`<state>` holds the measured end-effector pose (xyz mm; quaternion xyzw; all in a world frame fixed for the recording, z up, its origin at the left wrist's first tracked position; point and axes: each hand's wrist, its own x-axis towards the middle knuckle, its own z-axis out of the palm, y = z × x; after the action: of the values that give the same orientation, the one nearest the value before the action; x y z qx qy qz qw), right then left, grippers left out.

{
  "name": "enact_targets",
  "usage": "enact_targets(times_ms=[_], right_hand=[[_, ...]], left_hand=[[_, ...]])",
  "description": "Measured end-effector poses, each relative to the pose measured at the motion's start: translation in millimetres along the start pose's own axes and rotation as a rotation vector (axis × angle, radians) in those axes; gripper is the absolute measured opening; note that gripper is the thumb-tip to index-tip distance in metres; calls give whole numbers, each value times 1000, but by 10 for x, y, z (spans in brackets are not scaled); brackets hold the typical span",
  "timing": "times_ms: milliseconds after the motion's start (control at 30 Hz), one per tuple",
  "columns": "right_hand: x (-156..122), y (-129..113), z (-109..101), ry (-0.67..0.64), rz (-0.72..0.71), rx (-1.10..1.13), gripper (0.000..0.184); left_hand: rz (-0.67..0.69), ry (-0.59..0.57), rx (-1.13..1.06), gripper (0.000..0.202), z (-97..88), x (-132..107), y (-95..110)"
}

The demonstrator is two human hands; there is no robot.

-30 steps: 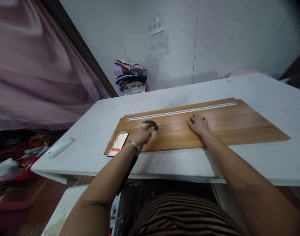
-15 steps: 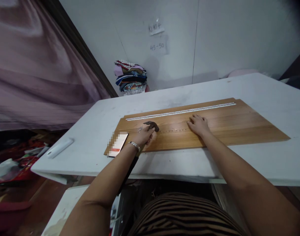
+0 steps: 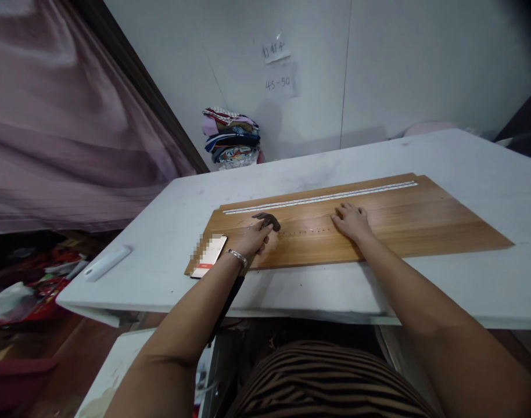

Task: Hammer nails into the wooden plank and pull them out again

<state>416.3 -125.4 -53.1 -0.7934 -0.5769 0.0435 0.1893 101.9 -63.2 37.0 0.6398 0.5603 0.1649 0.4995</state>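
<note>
My left hand [image 3: 253,239] is closed round the handle of a claw hammer [image 3: 269,221], whose dark head lies over the left part of a wooden board [image 3: 396,223]. Part of the black handle shows below my wrist. From beside the hammer head, a row of several small nails [image 3: 311,231] runs across the board towards my right hand [image 3: 351,220]. That hand rests on the wood with its fingers stretched out and apart, holding nothing. Some small shiny pieces, probably loose nails [image 3: 249,226], lie left of the hammer head, partly hidden.
Along the board's far edge lies a white measuring strip [image 3: 320,197]. A phone [image 3: 211,255] sits at the board's left end. The white table [image 3: 147,232] carries a white handheld object [image 3: 106,263] at its left. Folded cloths [image 3: 233,136] are stacked behind it against the wall.
The hammer head has shifted slightly up and to the left with my left hand. My right hand stays in the same place on the board.
</note>
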Motion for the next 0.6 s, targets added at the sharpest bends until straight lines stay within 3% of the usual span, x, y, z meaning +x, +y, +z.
enact_targets(times_ms=[267, 600], right_hand=[[12, 10, 1, -17, -10, -1, 37], [3, 8, -1, -5, -5, 5, 36]], left_hand=[[4, -10, 42, 18, 48, 24, -65], [-8, 0, -10, 23, 15, -20, 25]])
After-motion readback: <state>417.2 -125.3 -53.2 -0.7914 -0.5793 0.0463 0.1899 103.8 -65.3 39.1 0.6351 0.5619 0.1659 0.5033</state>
